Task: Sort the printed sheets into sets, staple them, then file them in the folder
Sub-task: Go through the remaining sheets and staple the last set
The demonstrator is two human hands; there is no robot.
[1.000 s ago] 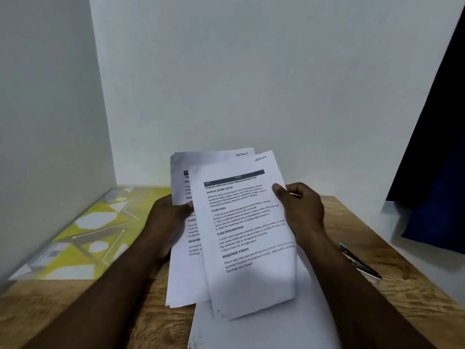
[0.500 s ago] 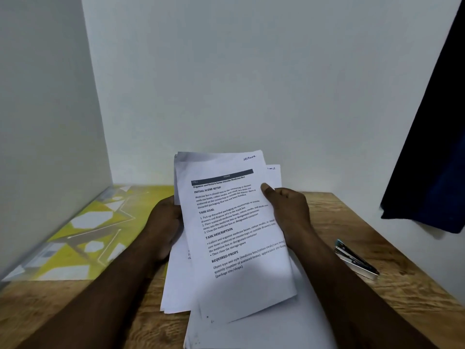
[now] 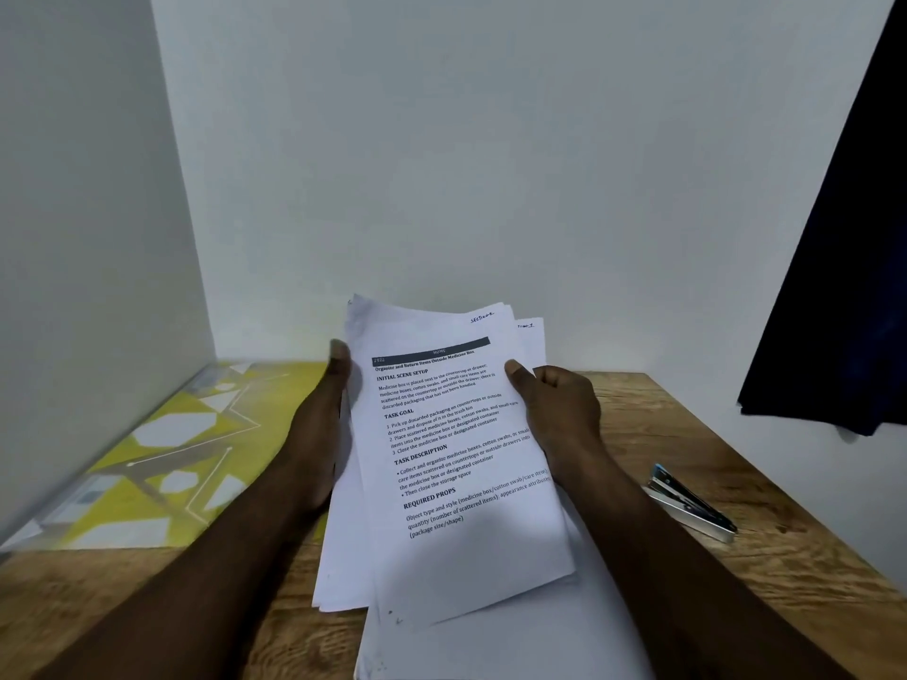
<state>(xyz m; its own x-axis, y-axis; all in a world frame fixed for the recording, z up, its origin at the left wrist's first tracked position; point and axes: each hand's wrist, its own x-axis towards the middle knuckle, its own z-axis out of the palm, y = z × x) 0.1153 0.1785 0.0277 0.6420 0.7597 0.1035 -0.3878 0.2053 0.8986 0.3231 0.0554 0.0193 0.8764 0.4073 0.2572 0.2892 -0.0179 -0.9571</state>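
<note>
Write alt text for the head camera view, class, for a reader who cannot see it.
Two hands hold a loose stack of printed sheets above a wooden table, the left hand at its left edge and the right hand at its right edge. A yellow patterned folder lies to the left, a stapler to the right.

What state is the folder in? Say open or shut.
Shut, as far as shows: the folder lies flat on the table with its patterned cover up and no sheets inside visible.
</note>
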